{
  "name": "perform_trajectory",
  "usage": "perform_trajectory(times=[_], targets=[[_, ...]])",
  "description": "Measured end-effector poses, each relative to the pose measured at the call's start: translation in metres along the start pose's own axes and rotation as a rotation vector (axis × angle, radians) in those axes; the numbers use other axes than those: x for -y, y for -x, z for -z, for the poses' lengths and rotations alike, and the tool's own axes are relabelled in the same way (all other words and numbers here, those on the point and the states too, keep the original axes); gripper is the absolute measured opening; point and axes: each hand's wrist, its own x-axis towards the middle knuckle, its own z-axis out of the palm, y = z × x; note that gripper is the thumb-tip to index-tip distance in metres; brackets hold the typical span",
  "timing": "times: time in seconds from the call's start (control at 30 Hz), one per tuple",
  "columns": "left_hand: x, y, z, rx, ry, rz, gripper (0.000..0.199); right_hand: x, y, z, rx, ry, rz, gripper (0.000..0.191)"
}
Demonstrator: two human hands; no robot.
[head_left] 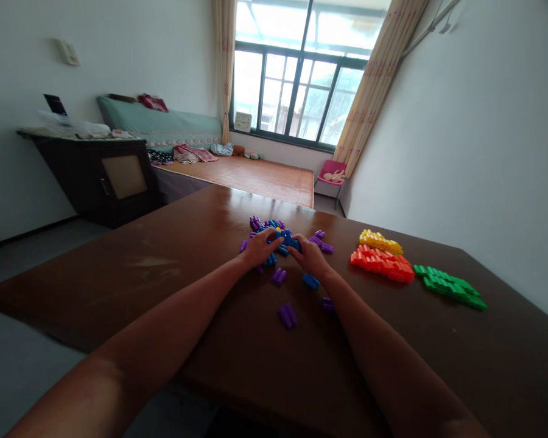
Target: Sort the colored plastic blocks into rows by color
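Both my hands reach into a pile of blue and purple plastic building blocks in the middle of the table. My left hand (261, 247) is closed, thumb against fingers, at the left of some blue blocks (285, 236). From the right, my right hand (311, 253) has its fingers closed on a blue block there. A small yellow piece shows by the left fingertips. Purple blocks (255, 223) lie behind the left hand, and more purple blocks (320, 242) sit right of the right hand. Nearer me are a loose blue block (310, 281) and a purple block (287, 316). My fingers partly hide the pile.
On the right of the brown table (164, 274) lie sorted groups: yellow blocks (380, 241), orange-red blocks (382, 263) and green blocks (452, 286). Beyond stand a bed (265, 173), a dark cabinet (86, 176) and a pink chair (331, 168) below a window.
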Motion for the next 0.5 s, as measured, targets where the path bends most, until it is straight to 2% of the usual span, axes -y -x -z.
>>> perform_trajectory(times=[0.1, 0.2, 0.27, 0.37, 0.43, 0.5], targets=[[0.0, -0.006, 0.01, -0.11, 0.139, 0.077, 0.036, -0.003, 0.001, 0.001, 0.047, 0.141, 0.023, 0.031], [0.006, -0.008, 0.022, -0.079, -0.079, 0.035, 0.037, -0.013, -0.005, 0.016, 0.049, 0.199, 0.052, 0.037], [0.01, -0.008, 0.027, -0.015, -0.256, -0.035, 0.034, -0.029, -0.011, 0.039, -0.012, 0.265, -0.004, 0.038], [0.008, -0.004, 0.025, 0.002, -0.432, -0.16, 0.036, -0.064, -0.006, 0.091, -0.137, 0.514, -0.282, 0.037], [-0.004, 0.001, 0.019, 0.007, -0.474, -0.259, 0.038, -0.088, 0.01, 0.126, -0.182, 0.679, -0.442, 0.032], [-0.025, 0.007, 0.01, 0.107, -0.434, -0.386, 0.036, -0.108, 0.031, 0.151, -0.197, 0.751, -0.521, 0.034]])
